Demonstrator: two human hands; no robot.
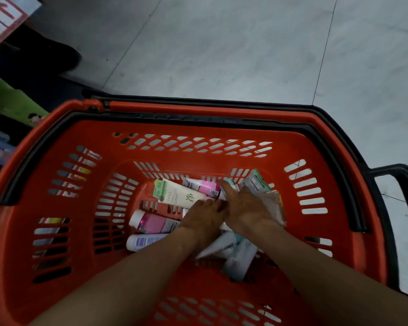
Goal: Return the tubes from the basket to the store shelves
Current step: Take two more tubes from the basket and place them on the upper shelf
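Looking straight down onto pale grey floor tiles (222,43), dull and faintly mottled, crossed by thin dark joint lines. Standing on them and filling the lower picture, a red-orange basket (198,108) with slotted walls and black handles (337,161) folded down along the rim. At the right edge, a black loop handle (403,182) jutting out over the floor. Along the left edge, dim store shelves (0,142): a white sign with a red arrow (3,10) in the top corner, green packs (12,100) lower down, more coloured packs glimpsed through the basket's left slots.

Down on the basket floor, a loose heap of tubes. At the far side, a cream tube (184,195) with a green end, lying beside a pink tube (206,187). Nearer left, a capped pink tube (151,223) and, just below it, a white tube with purple label (143,242). Under the forearms, pale white and teal tubes (239,254), partly hidden. In the far right corner, a grey-green carton (254,182), tilted, above a crumpled brownish packet (275,205).

Left grip (205,217) palm-down on the heap, fingertips at the cream tube. Right grip (247,205) just beside it, fingers reaching to the pink tube. Both blurred: cannot tell whether narrowed round a tube or merely laid flat.
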